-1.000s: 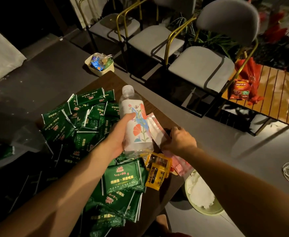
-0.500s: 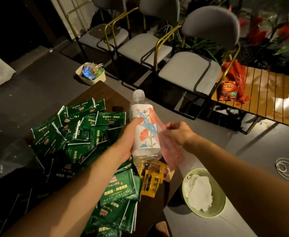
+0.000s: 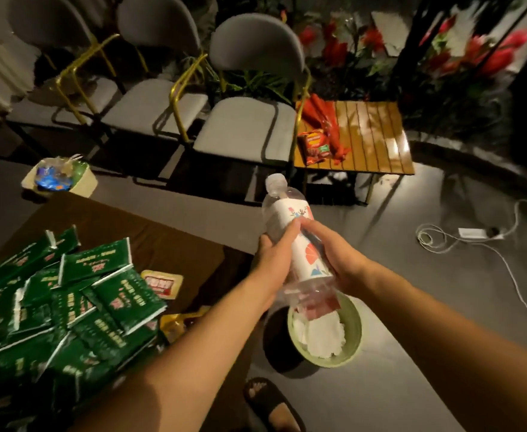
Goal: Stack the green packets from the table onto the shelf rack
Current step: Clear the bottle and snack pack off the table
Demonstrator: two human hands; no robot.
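Your left hand (image 3: 273, 254) and right hand (image 3: 338, 260) both wrap around a clear water bottle (image 3: 293, 241), which hangs tilted, cap toward 11 o'clock, off the table's edge and above a pale green bin (image 3: 354, 341) on the floor at 6 o'clock from it. A pink wrapper (image 3: 321, 304) shows just under the bottle; whether your right fingers pinch it too, I cannot tell. This looks like clearing clutter before the real work, so set the bottle down somewhere well apart from the pile, upright, and free both hands. The green packets (image 3: 69, 307) lie heaped and overlapping on the brown table (image 3: 150, 238) at your 9 o'clock, none yet moved; the shelf rack is not in view. Count: one bottle, one green bin, three grey chairs (image 3: 243, 126) at 12 o'clock, one slatted side table (image 3: 377, 138) at 1 o'clock. The packets are too jumbled to count exactly, well over a dozen.
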